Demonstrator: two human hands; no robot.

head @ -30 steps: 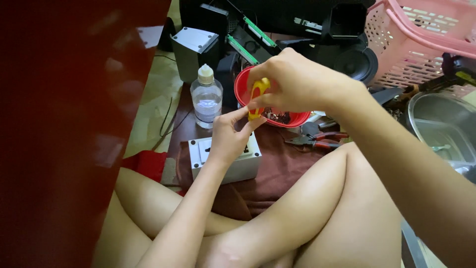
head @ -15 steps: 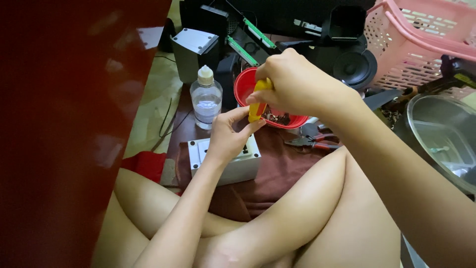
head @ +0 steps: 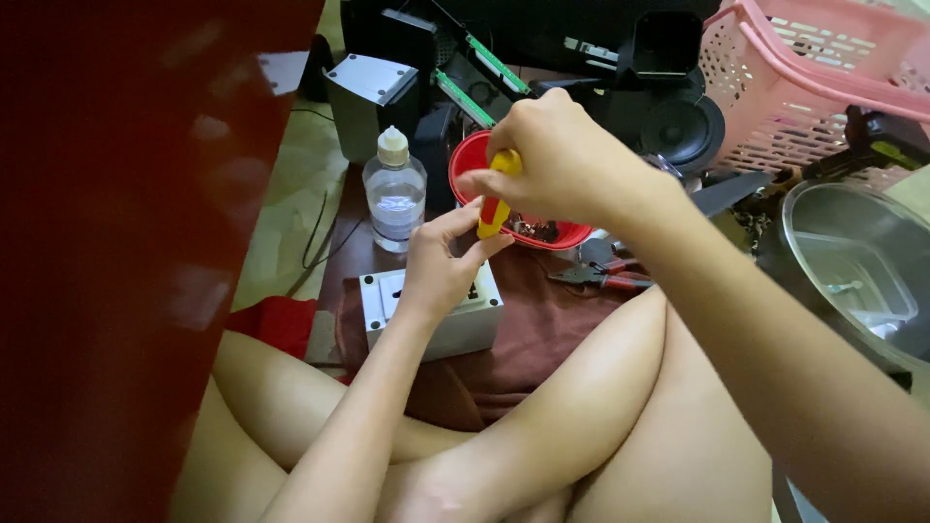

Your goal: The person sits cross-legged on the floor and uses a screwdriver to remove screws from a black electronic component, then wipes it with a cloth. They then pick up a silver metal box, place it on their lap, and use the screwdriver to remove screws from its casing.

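While the hands work close together above the white box, the details run as follows.

Right-hand grip: the right hand (head: 562, 155) is closed from above around the yellow-and-red plastic handle of a screwdriver (head: 496, 199), which stands nearly upright with its tip pointing down at the box.

Left-hand grip: the left hand (head: 441, 261) rests on the white rectangular plastic socket box (head: 431, 315), its fingers pinched at the lower end of the screwdriver; whether they hold a screw or only steady the tip is hidden.

Change: compared with a second ago, the right hand has rolled over the top of the handle and covers more of it, while the box and left hand have hardly shifted; I judge this to be turning of the tool in place.

Box position: it sits on a brown cloth (head: 552, 329), just in front of the bent legs.

Near edges: a red round plastic bowl (head: 475, 160) lies right behind the hands, and a clear plastic bottle with a cream cap (head: 394, 199) stands just left of it.

Open room: red-handled pliers (head: 605, 278) lie to the right; a pink plastic basket (head: 823, 87) and a steel pot (head: 852, 261) sit farther right, well apart.
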